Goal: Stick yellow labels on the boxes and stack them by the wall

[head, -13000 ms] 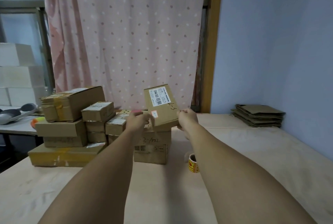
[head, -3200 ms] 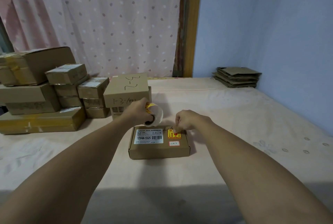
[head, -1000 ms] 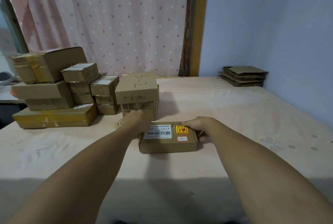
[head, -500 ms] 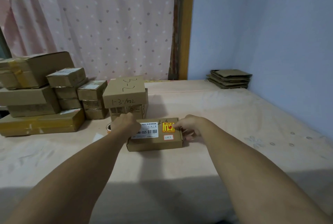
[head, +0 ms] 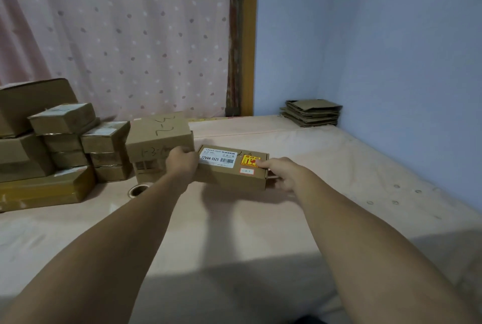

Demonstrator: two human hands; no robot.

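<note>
Held box: a flat brown cardboard box point(head: 232, 171), gripped at both short ends, over the middle of the counter point(head: 234, 232), just right of the marked box; whether its underside touches the counter cannot be told
Left hand: the left hand point(head: 182, 163) is on the box's left end, its fingers point(head: 186, 152) curled together and clamped on that end
Right hand: the right hand point(head: 283, 173) is on the box's right end, thumb on top beside the sticker, the other fingers point(head: 279, 183) wrapped under and clamped on the end flap
Yellow label: a yellow label point(head: 249, 160) with red print sits on the box top near its right end, touching the thumb tip
Other stickers: a white barcode label point(head: 217, 159) reading 12V4A-5525 lies on the left part of the top; a small white tag with red border point(head: 246, 171) sits just below the yellow one
Marked box: a taller box with handwriting point(head: 159, 141) stands on another carton, just left of the held box and behind the left hand
Box pile: a pile of brown boxes point(head: 52, 146) fills the counter's left edge, in front of the dotted pink curtain point(head: 125, 36)
Label roll: a roll point(head: 138, 190) lies on the counter in front of the marked box, left of the left forearm
Flat cartons: a stack of folded cardboard point(head: 311, 112) rests in the far right corner of the counter against the blue wall point(head: 378, 49)
</note>
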